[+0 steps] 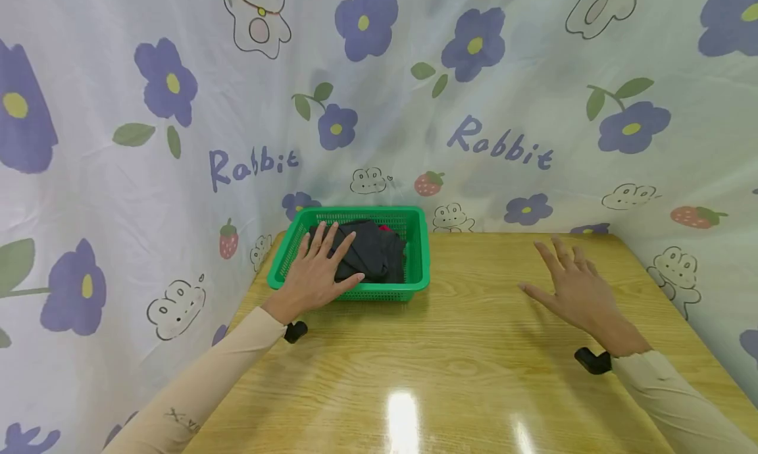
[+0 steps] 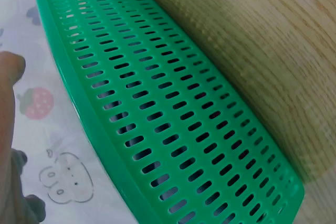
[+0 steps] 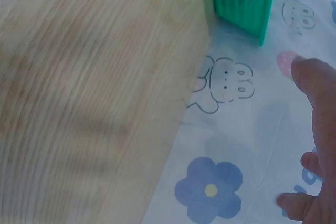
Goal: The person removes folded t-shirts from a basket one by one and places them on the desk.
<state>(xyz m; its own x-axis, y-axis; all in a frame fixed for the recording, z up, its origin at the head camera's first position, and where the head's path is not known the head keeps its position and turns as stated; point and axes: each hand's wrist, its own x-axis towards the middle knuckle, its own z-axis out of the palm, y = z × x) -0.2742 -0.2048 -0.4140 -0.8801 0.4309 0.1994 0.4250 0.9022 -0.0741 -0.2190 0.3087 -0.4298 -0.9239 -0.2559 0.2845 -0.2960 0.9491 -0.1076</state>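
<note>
A green plastic basket [image 1: 418, 256] with slotted walls stands at the back left of the table. Dark folded cloth [image 1: 370, 250] lies inside it, with a small bit of red fabric [image 1: 385, 228] showing at the back. My left hand [image 1: 314, 273] is spread over the basket's front left part, fingers straight; whether it touches the cloth I cannot tell. The left wrist view shows the basket's slotted side wall [image 2: 157, 98] close up. Over the right side of the table, my right hand [image 1: 577, 293] is held with fingers extended and nothing in it.
The wooden table [image 1: 474, 349] reaches back to a patterned curtain [image 1: 403, 99] with flowers and rabbits, which also hangs on the left and right. Black wrist mounts [image 1: 592, 360] sit under both wrists.
</note>
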